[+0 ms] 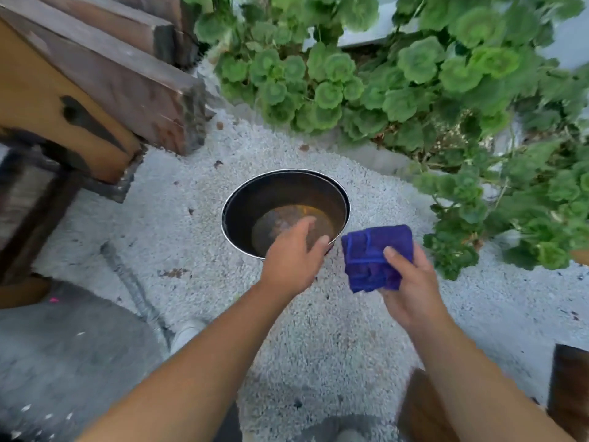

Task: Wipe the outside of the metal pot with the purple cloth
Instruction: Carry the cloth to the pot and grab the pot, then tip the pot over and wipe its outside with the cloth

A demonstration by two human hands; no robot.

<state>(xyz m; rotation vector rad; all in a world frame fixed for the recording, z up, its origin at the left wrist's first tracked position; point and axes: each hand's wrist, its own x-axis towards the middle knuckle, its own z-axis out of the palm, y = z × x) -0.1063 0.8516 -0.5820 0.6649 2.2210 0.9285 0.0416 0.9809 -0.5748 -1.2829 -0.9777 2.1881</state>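
Metal pot [242, 199] on gravel [318, 330], near plants [414, 74].

Home garden: white gravel [318, 330], geranium plants [414, 74], weathered timber [127, 74].

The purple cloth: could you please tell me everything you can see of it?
The purple cloth is a deep blue-purple, soft-looking fabric with visible stitched hems, folded into a thick, roughly square pad. The right hand holds it in the air, thumb pressed on its top face and fingers underneath. It sits just right of the pot, near the rim but apparently not touching it, above the gravel. Its lower edge hangs loose and slightly crumpled. Whether it is wet cannot be told.
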